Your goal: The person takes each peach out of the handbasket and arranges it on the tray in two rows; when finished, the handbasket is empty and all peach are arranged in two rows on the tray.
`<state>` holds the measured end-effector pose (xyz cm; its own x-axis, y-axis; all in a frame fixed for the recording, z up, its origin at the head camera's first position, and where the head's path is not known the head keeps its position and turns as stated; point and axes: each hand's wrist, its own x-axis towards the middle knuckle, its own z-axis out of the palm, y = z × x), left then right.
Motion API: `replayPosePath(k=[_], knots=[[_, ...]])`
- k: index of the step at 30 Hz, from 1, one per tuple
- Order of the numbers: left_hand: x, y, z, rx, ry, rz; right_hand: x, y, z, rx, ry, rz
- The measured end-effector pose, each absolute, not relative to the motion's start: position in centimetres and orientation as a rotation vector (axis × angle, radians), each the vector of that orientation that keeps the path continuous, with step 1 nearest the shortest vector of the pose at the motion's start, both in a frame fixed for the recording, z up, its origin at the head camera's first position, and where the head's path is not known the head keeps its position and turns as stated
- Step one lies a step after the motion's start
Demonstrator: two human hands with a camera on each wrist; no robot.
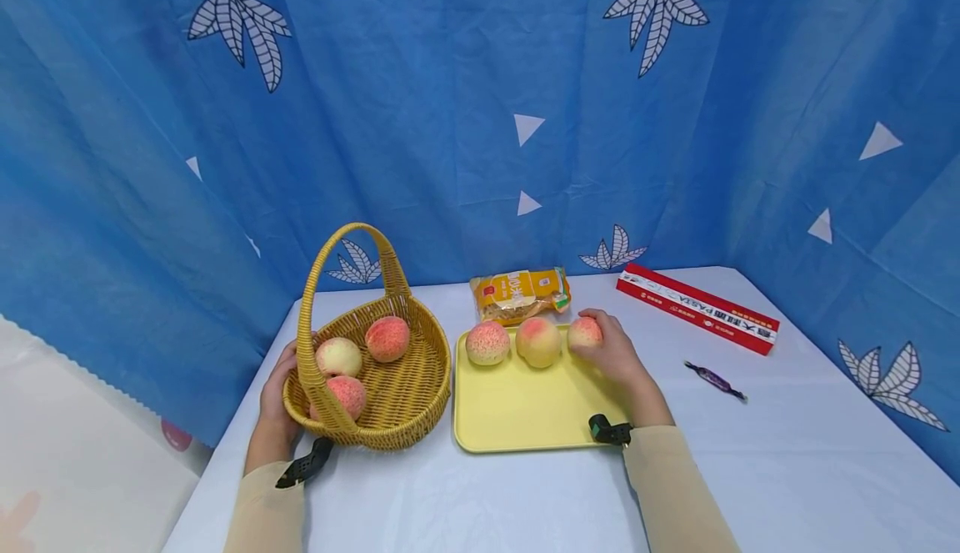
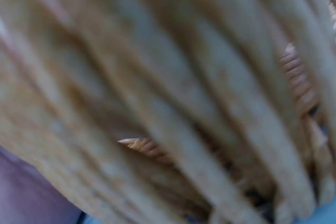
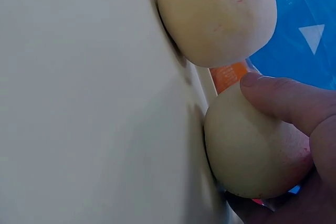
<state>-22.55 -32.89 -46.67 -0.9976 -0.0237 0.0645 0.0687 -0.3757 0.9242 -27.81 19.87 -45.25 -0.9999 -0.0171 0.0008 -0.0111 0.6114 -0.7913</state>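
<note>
My right hand point(image 1: 613, 353) holds a peach point(image 1: 584, 333) at the back right corner of a yellow tray point(image 1: 510, 415). In the right wrist view the thumb point(image 3: 278, 95) lies over that peach, which sits close against the tray surface. Two more peaches stand to its left on the tray, a speckled one point(image 1: 487, 344) and a yellow-pink one point(image 1: 538, 342). My left hand point(image 1: 277, 390) grips the left side of a wicker basket point(image 1: 431, 369) with a tall handle. Three peaches lie inside it, one pale point(image 1: 339, 358) and two redder. Blurred wicker point(image 2: 173, 103) fills the left wrist view.
Behind the tray lies an orange food packet point(image 1: 521, 293). A long red pasta box point(image 1: 697, 309) rests at the back right, with a small purple wrapped candy point(image 1: 716, 379) in front of it. Blue curtains point(image 1: 480, 119) stand behind the white table point(image 1: 787, 453).
</note>
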Motion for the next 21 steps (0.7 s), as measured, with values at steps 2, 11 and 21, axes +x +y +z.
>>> replayPosePath(k=[2, 11, 21], knots=[[-22.44, -32.83, -46.66, -0.064, -1.729, -2.552, -27.77, 19.95, -45.38, -0.026, 2.824, -1.371], [-21.98, -32.95, -47.18, -0.077, -1.67, -2.61, -27.52, 20.16, -45.98, -0.071, 2.82, -1.382], [-21.58, -33.12, -47.49, -0.111, -1.665, -2.577, -27.54, 19.99, -45.88, -0.112, 2.817, -1.403]])
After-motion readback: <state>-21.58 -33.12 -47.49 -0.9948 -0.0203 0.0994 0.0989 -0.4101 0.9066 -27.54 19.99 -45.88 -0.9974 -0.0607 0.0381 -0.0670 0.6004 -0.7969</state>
